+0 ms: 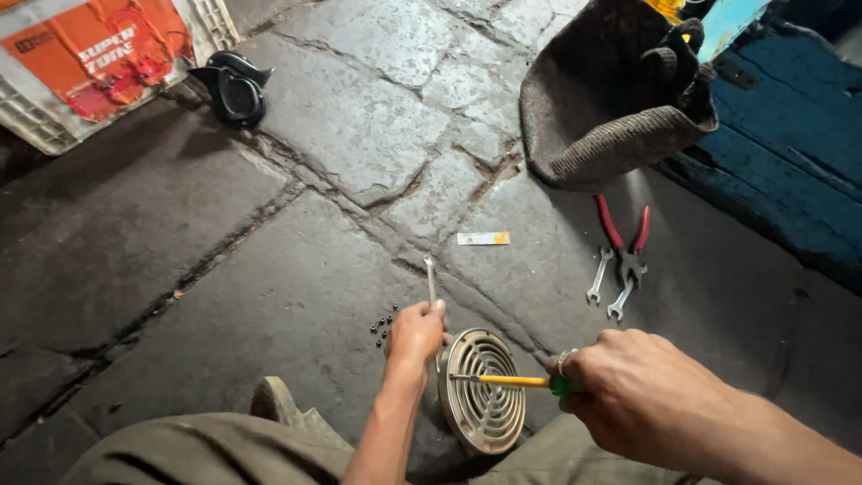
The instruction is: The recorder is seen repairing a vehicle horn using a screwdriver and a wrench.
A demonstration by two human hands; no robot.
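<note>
My left hand (pixel 416 334) grips a small silver spanner (pixel 430 278) that points up and away from me, right at the rim of a round metal horn with a slotted grille (pixel 485 395) standing on edge on the stone floor. My right hand (pixel 633 391) holds a screwdriver with a yellow shaft and green handle (pixel 516 382), its tip laid across the grille's middle. A ring shows on one finger of the right hand. Several small dark screws (pixel 384 327) lie on the floor just left of my left hand.
Red-handled pliers (pixel 627 238) and two small spanners (pixel 609 289) lie to the right. A grey woven bag (pixel 611 108) sits beyond them beside a blue painted surface (pixel 790 135). A black horn shell (pixel 235 88) and a white crate (pixel 54 108) are at the far left. A small orange-white strip (pixel 483 239) lies mid-floor.
</note>
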